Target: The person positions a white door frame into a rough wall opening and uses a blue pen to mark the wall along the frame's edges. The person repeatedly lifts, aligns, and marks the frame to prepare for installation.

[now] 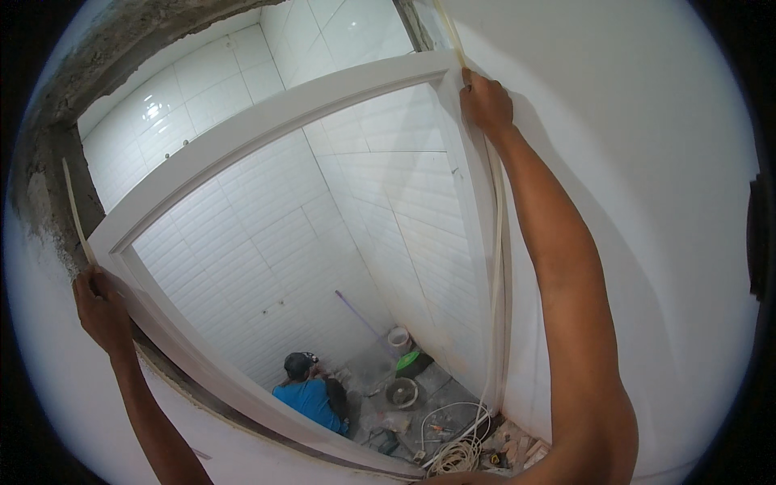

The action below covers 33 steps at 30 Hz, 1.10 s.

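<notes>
Above, the right hand (pixel 485 101) presses with curled fingers on the upper right corner of a white door frame (pixel 267 125), pinching a thin pale strip (pixel 449 32) that runs up along the wall. The left hand (pixel 101 307) grips the frame's upper left corner, closed around a second pale strip (pixel 74 212) beside the rough, unplastered opening edge (pixel 48 162). The frame is smooth, moulded and white, set in a white wall (pixel 647 202). Beyond it, a white-tiled room (pixel 267 242); a person in a blue shirt (pixel 311 396) crouches on the floor near a bucket (pixel 398 338) and coiled white cable (pixel 457 453).
</notes>
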Tool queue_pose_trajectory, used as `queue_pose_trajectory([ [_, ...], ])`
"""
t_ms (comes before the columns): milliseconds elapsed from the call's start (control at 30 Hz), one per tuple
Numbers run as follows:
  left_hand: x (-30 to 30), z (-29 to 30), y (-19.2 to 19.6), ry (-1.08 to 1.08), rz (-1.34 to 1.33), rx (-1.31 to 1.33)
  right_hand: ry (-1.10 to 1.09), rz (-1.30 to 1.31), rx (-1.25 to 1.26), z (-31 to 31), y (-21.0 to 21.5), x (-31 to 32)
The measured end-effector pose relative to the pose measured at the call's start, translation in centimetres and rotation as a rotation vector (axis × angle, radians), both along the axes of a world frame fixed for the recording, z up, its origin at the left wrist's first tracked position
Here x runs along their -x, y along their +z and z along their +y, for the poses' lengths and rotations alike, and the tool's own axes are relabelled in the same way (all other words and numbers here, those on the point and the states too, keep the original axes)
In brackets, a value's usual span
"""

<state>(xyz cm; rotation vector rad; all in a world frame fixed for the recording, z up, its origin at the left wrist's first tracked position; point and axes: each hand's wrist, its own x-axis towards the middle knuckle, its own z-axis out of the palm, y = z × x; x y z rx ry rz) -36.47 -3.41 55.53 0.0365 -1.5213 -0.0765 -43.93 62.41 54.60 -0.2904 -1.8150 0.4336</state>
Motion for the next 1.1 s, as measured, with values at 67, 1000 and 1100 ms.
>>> queue_pose_trajectory([
  [67, 0.0, 0.0, 0.0, -0.02, -0.01, 0.022, -0.006, -0.007, 0.007, 0.0, 0.1, 0.0],
  [1000, 0.1, -0.4, 0.3, 0.048, 0.024, 0.038, -0.028, -0.012, -0.005, 0.4, -0.2, 1.0],
  [1100, 0.1, -0.4, 0.3, 0.06, 0.032, 0.047, -0.026, -0.028, 0.014, 0.3, 0.0, 0.9],
])
